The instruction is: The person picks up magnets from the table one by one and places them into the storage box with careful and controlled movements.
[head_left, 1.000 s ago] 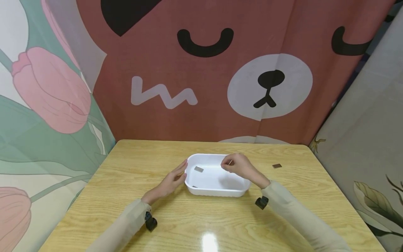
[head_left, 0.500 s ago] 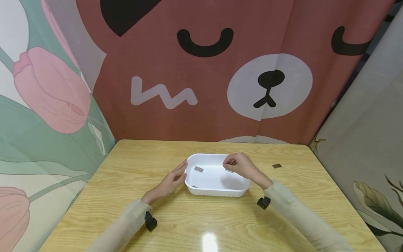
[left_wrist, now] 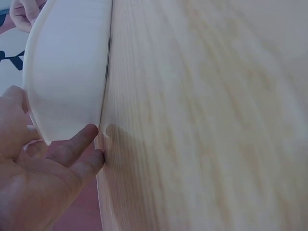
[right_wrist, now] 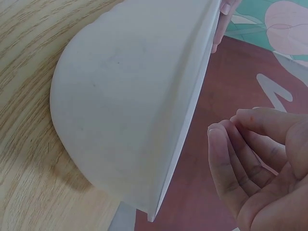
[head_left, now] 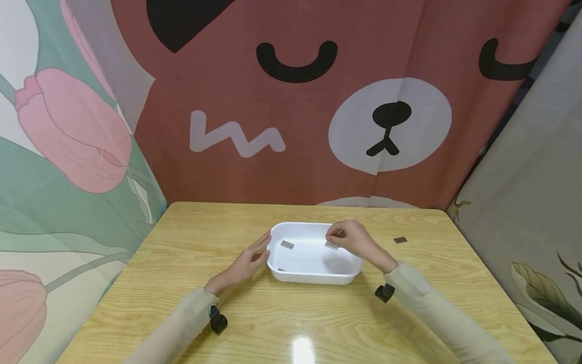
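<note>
A white rectangular tray (head_left: 313, 278) with raised walls stands on the wooden table. My left hand (head_left: 249, 260) rests against its left end, fingers extended; in the left wrist view the fingers (left_wrist: 79, 144) touch the wall near the base. Over the tray's right back part is my right hand (head_left: 352, 238), fingers bent and thumb close to the fingertips. The right wrist view shows nothing between those fingertips (right_wrist: 219, 139). Just below them, inside the tray, is a small flat grey rectangular piece (head_left: 331, 246). A similar grey piece (head_left: 287, 244) lies in the tray's left part.
A small flat dark brown rectangular piece (head_left: 400, 240) lies on the table (head_left: 273, 313) right of the tray. Another piece (head_left: 282, 269) shows partly behind the tray's front wall. Printed curtains (head_left: 300, 177) hang behind and beside the table.
My right hand has shifted slightly right. The grey piece under it, hidden a second ago, now shows in the tray and stays put as the fingers draw off. The left hand has not moved.
</note>
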Tool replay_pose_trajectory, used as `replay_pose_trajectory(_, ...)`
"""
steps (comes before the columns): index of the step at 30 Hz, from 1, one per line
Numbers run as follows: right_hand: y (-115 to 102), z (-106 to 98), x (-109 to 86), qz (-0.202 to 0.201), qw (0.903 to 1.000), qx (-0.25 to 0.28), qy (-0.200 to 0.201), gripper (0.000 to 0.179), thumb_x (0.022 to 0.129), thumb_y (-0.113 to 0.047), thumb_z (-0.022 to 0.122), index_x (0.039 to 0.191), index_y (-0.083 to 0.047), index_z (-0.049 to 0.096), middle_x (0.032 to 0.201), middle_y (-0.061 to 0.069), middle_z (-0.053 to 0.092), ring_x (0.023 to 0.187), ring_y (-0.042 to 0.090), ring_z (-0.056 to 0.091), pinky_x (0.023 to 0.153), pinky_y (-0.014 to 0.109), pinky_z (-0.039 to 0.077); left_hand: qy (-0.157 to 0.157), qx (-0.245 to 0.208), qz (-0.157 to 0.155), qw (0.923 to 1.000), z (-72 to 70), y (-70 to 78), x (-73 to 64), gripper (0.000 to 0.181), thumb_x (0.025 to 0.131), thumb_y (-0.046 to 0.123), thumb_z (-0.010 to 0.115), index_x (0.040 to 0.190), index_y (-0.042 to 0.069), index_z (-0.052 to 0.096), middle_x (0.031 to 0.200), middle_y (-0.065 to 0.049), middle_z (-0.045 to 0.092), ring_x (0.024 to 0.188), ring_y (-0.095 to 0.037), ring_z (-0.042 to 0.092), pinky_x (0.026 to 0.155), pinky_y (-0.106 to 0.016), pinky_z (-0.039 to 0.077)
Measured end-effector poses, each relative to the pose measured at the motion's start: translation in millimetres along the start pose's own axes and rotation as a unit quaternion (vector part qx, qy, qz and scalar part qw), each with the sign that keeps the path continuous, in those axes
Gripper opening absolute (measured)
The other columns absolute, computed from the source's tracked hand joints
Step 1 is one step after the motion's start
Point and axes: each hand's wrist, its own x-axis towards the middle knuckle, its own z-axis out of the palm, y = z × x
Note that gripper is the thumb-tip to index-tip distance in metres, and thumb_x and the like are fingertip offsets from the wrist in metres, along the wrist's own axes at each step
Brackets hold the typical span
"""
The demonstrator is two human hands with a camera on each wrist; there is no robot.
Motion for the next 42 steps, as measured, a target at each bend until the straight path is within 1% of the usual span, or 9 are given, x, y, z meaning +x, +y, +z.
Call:
replay_pose_trajectory(3, 0.8, -0.8, -1.1, -0.002, 1.0, -0.002, 0.004, 0.005, 0.091, -0.008, 0.072, 0.091, -0.01, 0.077, 0.082, -0.005, 0.07, 0.071, 0.009, 0.061, 0.064, 0.029, 0.054, 0.003, -0.002, 0.003, 1.0, -0.1, -4.8, 0.1, 0.052, 0.105, 0.009, 0.048, 0.151, -0.006, 0.027, 0.162, -0.012, 0.012, 0.147, -0.035, 0.017, 0.107, -0.037, 0.042)
replay_pose_trajectory(7, 1.7, -2.8, -2.7, -0.007, 0.9999, -0.006, 0.011, 0.005, 0.09, -0.008, 0.073, 0.091, -0.01, 0.077, 0.081, -0.005, 0.07, 0.071, 0.009, 0.061, 0.064, 0.029, 0.054, 0.002, -0.011, 0.004, 0.9999, -0.9, -6.5, -0.2, 0.053, 0.106, 0.012, 0.049, 0.152, -0.004, 0.028, 0.163, -0.008, 0.013, 0.147, -0.032, 0.018, 0.107, -0.033, 0.042)
replay_pose_trajectory(19, 4.7, -5.8, -6.7, -0.008, 0.9998, -0.014, 0.013, 0.005, 0.091, -0.009, 0.072, 0.093, -0.009, 0.077, 0.083, -0.004, 0.07, 0.072, 0.011, 0.062, 0.067, 0.031, 0.055, -0.003, -0.006, 0.002, 1.0, -1.3, -5.7, 1.0, 0.053, 0.106, 0.009, 0.048, 0.151, -0.006, 0.026, 0.163, -0.011, 0.012, 0.147, -0.032, 0.018, 0.107, -0.033, 0.042)
replay_pose_trajectory(22, 5.3, -7.0, -7.4, -0.005, 0.9998, -0.015, 0.014, 0.005, 0.091, -0.009, 0.072, 0.093, -0.009, 0.077, 0.083, -0.003, 0.07, 0.072, 0.011, 0.062, 0.066, 0.031, 0.055, -0.002, -0.003, 0.004, 1.0, -1.5, -5.8, 1.1, 0.053, 0.105, 0.008, 0.048, 0.151, -0.007, 0.026, 0.163, -0.014, 0.012, 0.147, -0.034, 0.018, 0.107, -0.034, 0.042)
replay_pose_trajectory(26, 5.9, -9.1, -8.7, 0.003, 0.9997, -0.018, 0.015, 0.004, 0.091, -0.009, 0.072, 0.092, -0.008, 0.077, 0.082, -0.003, 0.071, 0.071, 0.011, 0.062, 0.066, 0.031, 0.055, -0.004, -0.004, 0.003, 1.0, -1.7, -5.0, 0.9, 0.054, 0.106, 0.011, 0.049, 0.151, -0.006, 0.026, 0.163, -0.015, 0.012, 0.147, -0.033, 0.019, 0.107, -0.034, 0.042)
replay_pose_trajectory(30, 8.7, -11.0, -9.8, 0.01, 0.9997, -0.017, 0.016, 0.004, 0.091, -0.008, 0.072, 0.092, -0.008, 0.076, 0.083, -0.003, 0.071, 0.071, 0.011, 0.062, 0.066, 0.031, 0.055, -0.004, -0.007, -0.002, 1.0, -1.7, -5.0, 1.0, 0.054, 0.106, 0.014, 0.048, 0.152, -0.004, 0.026, 0.163, -0.012, 0.012, 0.147, -0.031, 0.018, 0.107, -0.033, 0.041)
replay_pose_trajectory(32, 10.6, -11.8, -10.4, 0.013, 0.9997, -0.016, 0.016, 0.005, 0.091, -0.008, 0.072, 0.093, -0.007, 0.076, 0.083, -0.003, 0.071, 0.071, 0.011, 0.062, 0.066, 0.031, 0.055, -0.004, -0.007, -0.001, 1.0, -1.6, -5.6, 1.2, 0.054, 0.106, 0.014, 0.049, 0.152, -0.003, 0.027, 0.163, -0.014, 0.012, 0.147, -0.031, 0.018, 0.107, -0.034, 0.041)
replay_pose_trajectory(37, 14.3, -13.8, -12.4, 0.014, 0.9996, -0.018, 0.017, 0.005, 0.091, -0.008, 0.072, 0.093, -0.007, 0.076, 0.083, -0.002, 0.071, 0.072, 0.011, 0.062, 0.066, 0.031, 0.055, -0.001, -0.01, 0.004, 0.9999, -1.7, -6.8, 1.0, 0.053, 0.105, 0.009, 0.049, 0.152, -0.004, 0.028, 0.162, -0.017, 0.014, 0.147, -0.033, 0.018, 0.107, -0.037, 0.042)
replay_pose_trajectory(42, 17.0, -17.2, -16.1, 0.024, 0.9995, -0.014, 0.015, 0.006, 0.092, -0.008, 0.071, 0.095, -0.007, 0.076, 0.085, -0.001, 0.071, 0.071, 0.012, 0.063, 0.065, 0.031, 0.056, -0.003, -0.012, 0.006, 0.9999, -1.9, -5.5, 0.8, 0.053, 0.105, 0.007, 0.049, 0.151, -0.007, 0.027, 0.162, -0.02, 0.013, 0.147, -0.033, 0.018, 0.107, -0.035, 0.042)
